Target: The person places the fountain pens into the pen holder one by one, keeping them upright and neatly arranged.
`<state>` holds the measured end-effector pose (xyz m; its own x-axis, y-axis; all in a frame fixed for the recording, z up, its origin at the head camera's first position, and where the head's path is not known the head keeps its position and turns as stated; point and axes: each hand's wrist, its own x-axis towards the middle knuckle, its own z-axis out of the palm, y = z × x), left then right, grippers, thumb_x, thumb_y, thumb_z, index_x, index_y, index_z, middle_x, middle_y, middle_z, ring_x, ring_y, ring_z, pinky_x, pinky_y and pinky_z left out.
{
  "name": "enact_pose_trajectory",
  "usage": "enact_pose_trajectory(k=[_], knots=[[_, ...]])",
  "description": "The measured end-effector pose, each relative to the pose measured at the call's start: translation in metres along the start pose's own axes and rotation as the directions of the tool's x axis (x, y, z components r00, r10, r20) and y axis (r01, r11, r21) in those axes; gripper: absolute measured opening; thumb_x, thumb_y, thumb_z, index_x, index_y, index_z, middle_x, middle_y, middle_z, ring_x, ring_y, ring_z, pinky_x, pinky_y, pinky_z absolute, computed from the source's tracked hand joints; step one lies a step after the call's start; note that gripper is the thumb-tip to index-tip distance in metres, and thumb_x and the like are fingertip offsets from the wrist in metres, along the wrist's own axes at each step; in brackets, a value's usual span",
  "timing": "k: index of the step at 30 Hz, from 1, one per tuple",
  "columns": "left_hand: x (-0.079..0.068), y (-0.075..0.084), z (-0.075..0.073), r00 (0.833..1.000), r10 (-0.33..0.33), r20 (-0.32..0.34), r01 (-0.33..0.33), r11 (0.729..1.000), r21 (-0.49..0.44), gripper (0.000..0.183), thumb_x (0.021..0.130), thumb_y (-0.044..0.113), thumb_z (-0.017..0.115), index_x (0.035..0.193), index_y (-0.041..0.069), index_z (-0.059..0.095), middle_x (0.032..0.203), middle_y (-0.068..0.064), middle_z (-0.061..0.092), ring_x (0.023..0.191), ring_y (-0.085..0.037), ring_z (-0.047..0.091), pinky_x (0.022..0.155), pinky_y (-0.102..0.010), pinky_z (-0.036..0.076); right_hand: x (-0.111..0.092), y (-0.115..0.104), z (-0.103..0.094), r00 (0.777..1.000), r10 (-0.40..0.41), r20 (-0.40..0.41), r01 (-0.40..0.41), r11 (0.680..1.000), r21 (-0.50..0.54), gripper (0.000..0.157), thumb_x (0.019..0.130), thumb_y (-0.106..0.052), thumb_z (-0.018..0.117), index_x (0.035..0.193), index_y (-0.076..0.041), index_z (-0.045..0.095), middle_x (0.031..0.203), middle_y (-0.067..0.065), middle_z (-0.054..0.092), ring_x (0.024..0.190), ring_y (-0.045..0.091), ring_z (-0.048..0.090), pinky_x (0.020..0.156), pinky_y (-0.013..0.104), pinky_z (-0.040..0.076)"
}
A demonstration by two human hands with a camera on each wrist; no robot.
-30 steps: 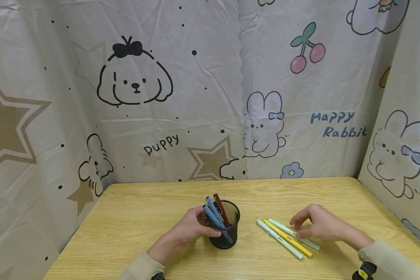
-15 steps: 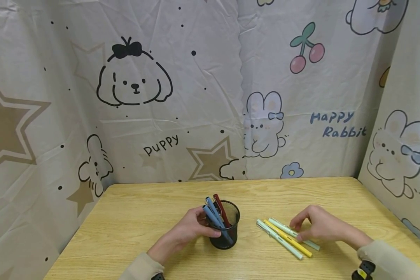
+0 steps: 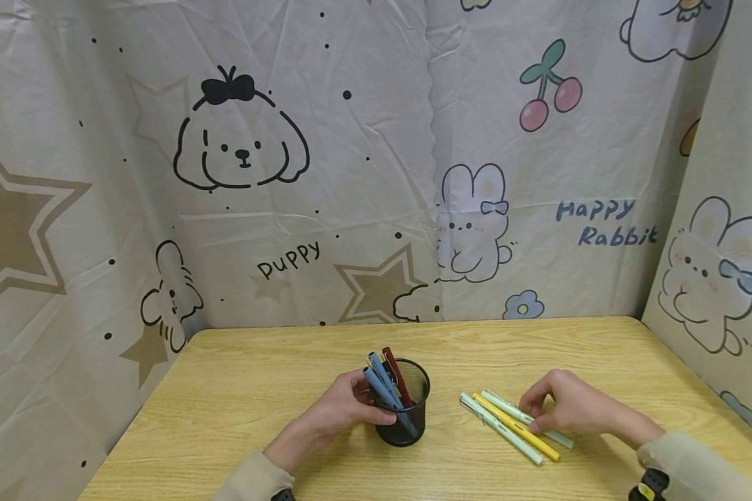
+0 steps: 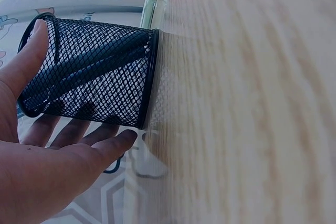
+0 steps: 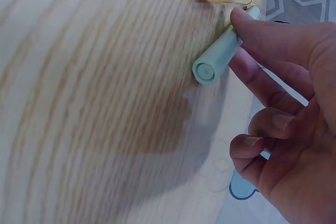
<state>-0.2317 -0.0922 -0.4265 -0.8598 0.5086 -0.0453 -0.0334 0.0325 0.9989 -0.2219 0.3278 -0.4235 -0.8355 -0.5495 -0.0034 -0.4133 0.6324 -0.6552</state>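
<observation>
Left hand (image 3: 347,405) curled round mesh cup (image 3: 415,422), right hand (image 3: 567,405) arched over table (image 3: 251,376), pinching 1 mint-green pen (image 5: 218,55)

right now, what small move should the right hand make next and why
Probably lift the rightmost pale green pen toward the black mesh cup: the right hand has that pen between thumb and finger, while the left hand grips the cup, which holds blue pens and a dark red pen.

Pale cartoon-printed cloth (image 3: 376,174) behind wood-grain table (image 3: 257,376)
</observation>
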Motion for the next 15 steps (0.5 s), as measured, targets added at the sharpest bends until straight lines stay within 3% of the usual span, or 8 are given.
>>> enact_pose_trajectory(k=[15], knots=[[-0.0006, 0.0002, 0.0004, 1.000, -0.016, -0.009, 0.016, 1.000, 0.010, 0.053, 0.081, -0.005, 0.087, 0.130, 0.000, 0.066, 0.121, -0.009, 0.072, 0.115, -0.024, 0.067, 0.103, -0.039, 0.053, -0.0007, 0.0028, 0.0000, 1.000, 0.011, 0.001, -0.011, 1.000, -0.016, 0.018, 0.082, -0.017, 0.089, 0.099, -0.014, 0.083, 0.076, -0.012, 0.066, 0.075, 0.005, 0.057, 0.070, 0.025, 0.044]])
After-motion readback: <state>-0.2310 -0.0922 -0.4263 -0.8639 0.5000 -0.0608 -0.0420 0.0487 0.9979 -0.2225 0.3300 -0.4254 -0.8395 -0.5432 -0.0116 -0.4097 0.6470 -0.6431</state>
